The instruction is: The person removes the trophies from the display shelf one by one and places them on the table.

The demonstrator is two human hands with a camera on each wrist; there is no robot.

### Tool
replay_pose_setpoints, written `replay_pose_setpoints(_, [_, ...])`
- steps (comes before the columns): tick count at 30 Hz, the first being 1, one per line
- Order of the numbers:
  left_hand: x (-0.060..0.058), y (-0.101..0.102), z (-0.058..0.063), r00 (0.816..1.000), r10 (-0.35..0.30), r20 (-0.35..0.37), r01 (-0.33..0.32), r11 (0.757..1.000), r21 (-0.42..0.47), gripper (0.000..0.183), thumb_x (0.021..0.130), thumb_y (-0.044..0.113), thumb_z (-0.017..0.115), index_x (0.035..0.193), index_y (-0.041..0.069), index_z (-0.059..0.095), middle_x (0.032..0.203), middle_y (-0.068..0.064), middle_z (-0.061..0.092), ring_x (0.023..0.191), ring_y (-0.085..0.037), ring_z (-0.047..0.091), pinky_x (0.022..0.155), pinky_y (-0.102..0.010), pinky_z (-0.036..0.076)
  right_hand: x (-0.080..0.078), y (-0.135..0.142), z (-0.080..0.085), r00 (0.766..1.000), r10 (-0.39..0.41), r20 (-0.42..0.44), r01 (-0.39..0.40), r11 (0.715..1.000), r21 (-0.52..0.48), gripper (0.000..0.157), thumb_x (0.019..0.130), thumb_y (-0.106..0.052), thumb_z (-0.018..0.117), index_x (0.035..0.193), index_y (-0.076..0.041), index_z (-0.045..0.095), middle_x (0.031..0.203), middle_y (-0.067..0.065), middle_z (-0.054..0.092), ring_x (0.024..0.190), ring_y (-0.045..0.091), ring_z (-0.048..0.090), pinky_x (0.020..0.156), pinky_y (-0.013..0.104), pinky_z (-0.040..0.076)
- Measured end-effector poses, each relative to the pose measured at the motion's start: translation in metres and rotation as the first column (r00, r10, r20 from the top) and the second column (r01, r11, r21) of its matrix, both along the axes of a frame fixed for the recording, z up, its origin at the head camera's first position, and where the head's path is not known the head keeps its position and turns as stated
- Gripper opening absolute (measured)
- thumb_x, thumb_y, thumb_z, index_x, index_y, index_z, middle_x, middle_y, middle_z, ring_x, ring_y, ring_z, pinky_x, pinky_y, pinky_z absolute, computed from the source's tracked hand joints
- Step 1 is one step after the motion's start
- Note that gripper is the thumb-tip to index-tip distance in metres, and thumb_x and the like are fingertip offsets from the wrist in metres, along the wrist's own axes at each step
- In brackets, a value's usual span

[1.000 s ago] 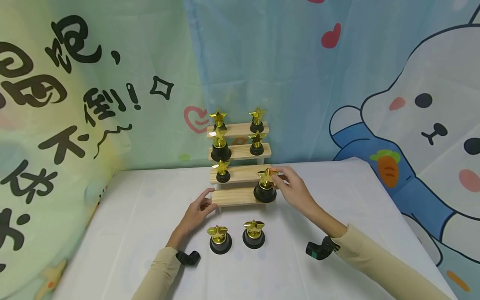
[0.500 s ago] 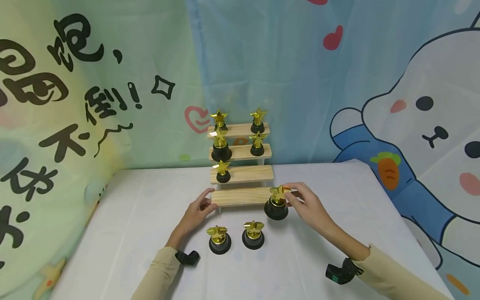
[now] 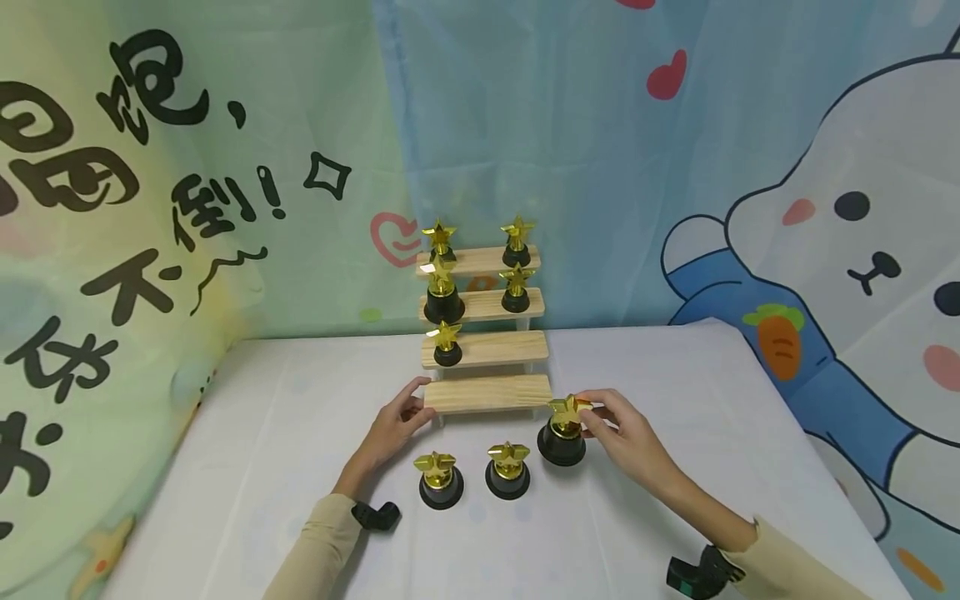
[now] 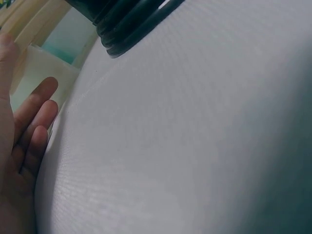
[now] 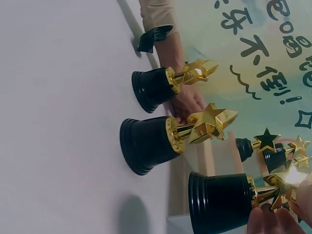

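Observation:
My right hand (image 3: 628,437) pinches a gold star trophy (image 3: 562,446) by its star, the black base hanging downward. In the right wrist view this trophy (image 5: 219,202) is held above the white cloth, right of the stand's front. At the left end of the lowest board of the wooden tiered display stand (image 3: 487,395), my left hand (image 3: 393,423) grips the board between thumb and forefinger; its other fingers (image 4: 36,105) are curled below. Two more star trophies, one left (image 3: 441,493) and one right (image 3: 507,483), stand upright on the cloth before the stand.
Several star trophies occupy the upper boards, among them a larger one (image 3: 443,304) at left on the second board from the top. A white cloth (image 3: 300,367) covers the table. Behind hangs a printed fabric backdrop (image 3: 600,167).
My right hand has carried its trophy from the right end of the lowest board, moving right and towards me over the cloth. The left hand has stayed at the board's left end.

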State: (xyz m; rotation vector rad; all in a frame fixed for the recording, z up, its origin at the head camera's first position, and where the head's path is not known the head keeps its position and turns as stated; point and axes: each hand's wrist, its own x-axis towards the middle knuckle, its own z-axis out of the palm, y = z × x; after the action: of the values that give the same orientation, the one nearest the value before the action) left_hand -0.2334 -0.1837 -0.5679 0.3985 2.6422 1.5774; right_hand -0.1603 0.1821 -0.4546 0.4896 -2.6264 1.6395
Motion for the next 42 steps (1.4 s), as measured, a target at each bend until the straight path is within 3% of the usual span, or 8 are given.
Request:
replay_pose_setpoints(14, [0.001, 0.002, -0.001, 1.0, 0.013, 0.01, -0.013, 1.0, -0.003, 0.051, 0.093, 0.032, 0.065, 0.14, 0.029, 0.045, 0.092, -0.003, 0.07, 0.074, -0.01, 0.055, 0.067, -0.021, 0.045, 0.016, 0.008, -0.019, 1.0, 0.013, 0.022, -0.012, 1.0, -0.021, 0.027, 0.1, -0.013, 0.054, 0.122, 0.003, 0.055, 0.119, 0.018, 0.055, 0.093, -0.001, 0.06, 0.076, 0.031, 0.057])
replay_pose_setpoints(21, [0.001, 0.002, -0.003, 1.0, 0.003, -0.007, -0.003, 1.0, -0.012, 0.051, 0.093, 0.031, 0.064, 0.141, 0.026, 0.044, 0.093, -0.004, 0.07, 0.074, -0.011, 0.055, 0.067, -0.021, 0.044, 0.021, 0.006, -0.028, 0.999, 0.033, -0.002, -0.033, 0.999, -0.034, 0.024, 0.099, -0.01, 0.055, 0.119, 0.002, 0.058, 0.116, 0.017, 0.056, 0.091, 0.005, 0.062, 0.074, 0.03, 0.057])
replay_pose_setpoints(34, [0.001, 0.002, -0.003, 1.0, 0.0, -0.008, 0.0, 1.0, 0.004, 0.052, 0.093, 0.031, 0.065, 0.141, 0.025, 0.045, 0.093, -0.005, 0.07, 0.074, -0.011, 0.056, 0.067, -0.021, 0.045, 0.024, 0.006, -0.038, 1.0, 0.018, -0.005, -0.018, 0.999, -0.036, 0.022, 0.097, -0.006, 0.056, 0.117, 0.005, 0.058, 0.112, 0.018, 0.058, 0.089, 0.002, 0.062, 0.073, 0.03, 0.057])
replay_pose_setpoints(42, [0.0, 0.0, -0.002, 1.0, 0.003, -0.005, -0.003, 1.0, 0.002, 0.053, 0.093, 0.026, 0.065, 0.142, 0.021, 0.044, 0.096, -0.009, 0.071, 0.074, -0.009, 0.055, 0.066, -0.02, 0.044, 0.026, 0.007, -0.046, 0.999, 0.039, -0.037, -0.039, 0.999, 0.023, 0.02, 0.097, -0.009, 0.057, 0.115, -0.001, 0.06, 0.112, 0.012, 0.06, 0.092, -0.002, 0.06, 0.076, 0.026, 0.056])
